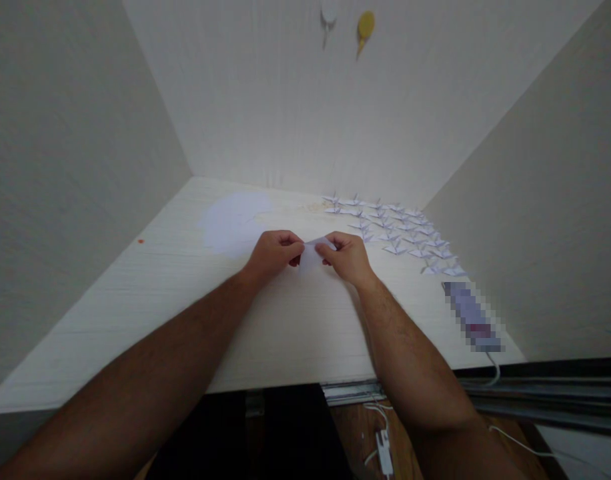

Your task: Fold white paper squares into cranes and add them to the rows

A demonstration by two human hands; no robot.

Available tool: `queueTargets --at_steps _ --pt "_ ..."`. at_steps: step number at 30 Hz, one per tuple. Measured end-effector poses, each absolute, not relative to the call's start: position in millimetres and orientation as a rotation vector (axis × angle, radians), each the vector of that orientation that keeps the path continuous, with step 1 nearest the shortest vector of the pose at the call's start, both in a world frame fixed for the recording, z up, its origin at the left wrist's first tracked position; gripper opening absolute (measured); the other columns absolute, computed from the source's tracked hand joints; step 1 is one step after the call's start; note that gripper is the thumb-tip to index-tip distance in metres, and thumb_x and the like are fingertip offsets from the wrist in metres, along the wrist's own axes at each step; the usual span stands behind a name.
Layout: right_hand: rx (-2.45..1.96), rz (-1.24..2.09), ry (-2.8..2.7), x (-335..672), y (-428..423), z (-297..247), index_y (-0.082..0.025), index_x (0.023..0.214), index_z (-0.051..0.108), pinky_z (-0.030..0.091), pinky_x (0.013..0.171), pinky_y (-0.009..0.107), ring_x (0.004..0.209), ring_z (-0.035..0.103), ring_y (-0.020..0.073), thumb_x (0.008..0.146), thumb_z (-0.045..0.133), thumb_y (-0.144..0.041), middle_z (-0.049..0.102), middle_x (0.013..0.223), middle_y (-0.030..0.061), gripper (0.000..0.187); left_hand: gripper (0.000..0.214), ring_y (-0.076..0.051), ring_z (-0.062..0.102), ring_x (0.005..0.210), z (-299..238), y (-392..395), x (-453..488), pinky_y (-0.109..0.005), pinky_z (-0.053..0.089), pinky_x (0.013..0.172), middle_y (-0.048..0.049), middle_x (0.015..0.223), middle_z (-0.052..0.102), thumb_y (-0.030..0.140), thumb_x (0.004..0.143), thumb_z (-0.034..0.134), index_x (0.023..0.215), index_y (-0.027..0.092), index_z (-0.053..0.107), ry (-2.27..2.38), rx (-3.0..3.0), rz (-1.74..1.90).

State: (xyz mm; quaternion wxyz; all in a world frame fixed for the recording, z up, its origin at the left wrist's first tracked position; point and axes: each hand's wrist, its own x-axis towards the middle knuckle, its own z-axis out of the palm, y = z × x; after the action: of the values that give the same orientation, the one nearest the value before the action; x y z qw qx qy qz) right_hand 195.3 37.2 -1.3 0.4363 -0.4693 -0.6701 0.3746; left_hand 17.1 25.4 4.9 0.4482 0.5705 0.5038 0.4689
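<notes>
We pinch small white paper [316, 248] between left hand [273, 255] and right hand [349, 258], both clamped on it. At two o'clock folded cranes [395, 230], at ten o'clock pale sheets [233, 223].

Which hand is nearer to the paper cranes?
Right. The right hand, pinching the folded paper, is just left of the paper cranes; the left hand pinches it farther left.

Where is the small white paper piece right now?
Centre of the head view: the paper piece is pinched between the left hand and right hand, with the folded paper cranes just to its right.
</notes>
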Motion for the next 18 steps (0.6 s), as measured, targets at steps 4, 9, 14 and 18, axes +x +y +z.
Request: queueTargets --at_steps 4,9,14,18 --pt "-1.176 0.94 -1.676 195.3 36.3 -0.6 -0.016 0.074 0.067 0.04 0.044 0.019 0.046 0.053 0.0086 0.074 0.066 -0.033 0.062 0.056 -0.0011 0.017 0.007 -0.01 0.055 0.047 6.7 24.2 16.7 -0.021 0.045 0.048 0.0 0.051 0.062 0.02 0.066 0.062 0.064 0.014 0.064 1.255 1.42 1.12" --pt "-1.07 0.986 -1.68 195.0 35.0 1.6 -0.018 0.084 0.072 0.045 0.048 0.02 0.051 0.056 0.0084 0.075 0.066 -0.034 0.067 0.065 -0.0001 0.019 0.006 -0.012 0.058 0.047 -0.4 28.4 16.8 -0.025 0.049 0.049 -0.0001 0.053 0.062 0.021 0.065 0.063 0.063 0.016 0.061 1.197 1.297 1.111" --pt "-0.999 1.016 -1.693 195.4 35.5 -0.7 -0.021 0.087 0.075 0.05 0.053 0.022 0.057 0.06 0.0096 0.076 0.063 -0.029 0.069 0.069 -0.0005 0.018 0.011 -0.013 0.058 0.046 -1.4 29.4 19.0 -0.025 0.047 0.046 0.0003 0.054 0.061 0.023 0.063 0.064 0.064 0.017 0.055 1.133 1.104 1.118" --pt "-0.989 1.038 -1.668 194.1 35.2 -1.2 -0.02 0.078 0.074 0.051 0.056 0.024 0.057 0.061 0.0101 0.071 0.062 -0.023 0.068 0.065 -0.0006 0.014 0.015 -0.012 0.056 0.047 3.8 27.0 21.1 -0.024 0.045 0.047 0.001 0.055 0.058 0.025 0.062 0.065 0.064 0.018 0.052 1.147 1.03 1.117"
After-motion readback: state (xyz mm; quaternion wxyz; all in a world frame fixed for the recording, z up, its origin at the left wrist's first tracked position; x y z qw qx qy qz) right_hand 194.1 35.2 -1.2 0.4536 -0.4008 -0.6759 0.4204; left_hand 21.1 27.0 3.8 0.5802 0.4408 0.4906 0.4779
